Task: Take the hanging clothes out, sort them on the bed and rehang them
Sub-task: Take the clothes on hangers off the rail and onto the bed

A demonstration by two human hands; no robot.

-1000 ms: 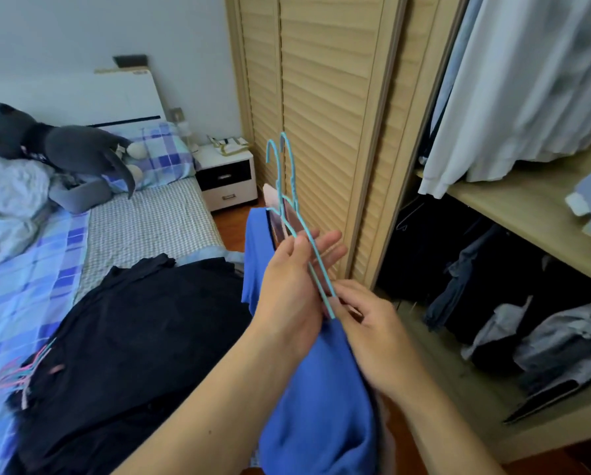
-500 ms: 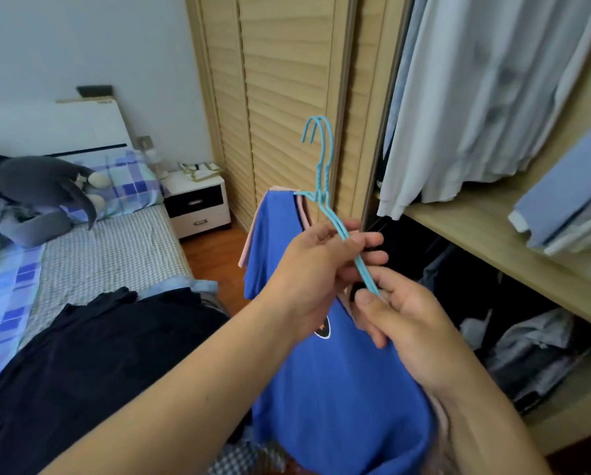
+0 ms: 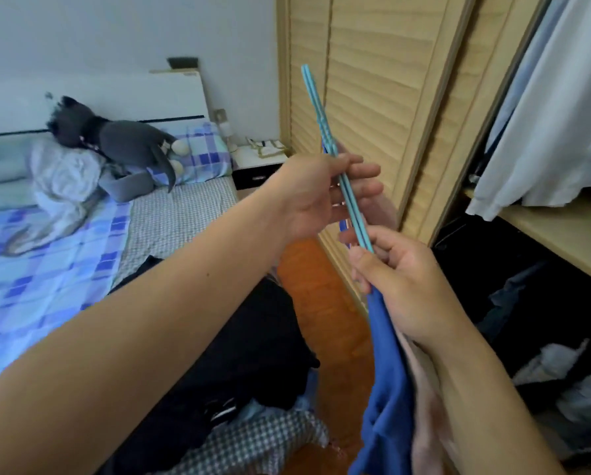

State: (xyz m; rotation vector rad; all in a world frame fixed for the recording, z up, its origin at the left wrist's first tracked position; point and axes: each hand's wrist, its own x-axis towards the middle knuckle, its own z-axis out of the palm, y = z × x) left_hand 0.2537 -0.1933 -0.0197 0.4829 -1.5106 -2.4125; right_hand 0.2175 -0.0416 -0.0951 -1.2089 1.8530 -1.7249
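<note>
Two teal wire hangers [image 3: 325,132] stand edge-on in front of me, hooks up. My left hand [image 3: 318,197] grips them just below the twisted necks. My right hand [image 3: 400,279] pinches their lower wires, together with the blue shirt [image 3: 386,389] and a pale pink garment [image 3: 424,378] that hang down from them. A pile of dark clothes [image 3: 253,358] lies on the bed [image 3: 170,217] under my left forearm. White and pale garments [image 3: 544,132] hang in the open wardrobe at the right.
A slatted wooden wardrobe door [image 3: 373,80] stands just behind the hangers. A wooden shelf [image 3: 568,241] crosses the wardrobe, with dark clothes below it. A grey plush toy [image 3: 122,142] lies on the pillows. A white nightstand [image 3: 256,166] stands by the bed, beside orange floor [image 3: 321,296].
The hangers have turned edge-on, so the blue shirt's front is hidden and it now hangs as a narrow fold below my right hand. The view has swung left toward the bed.
</note>
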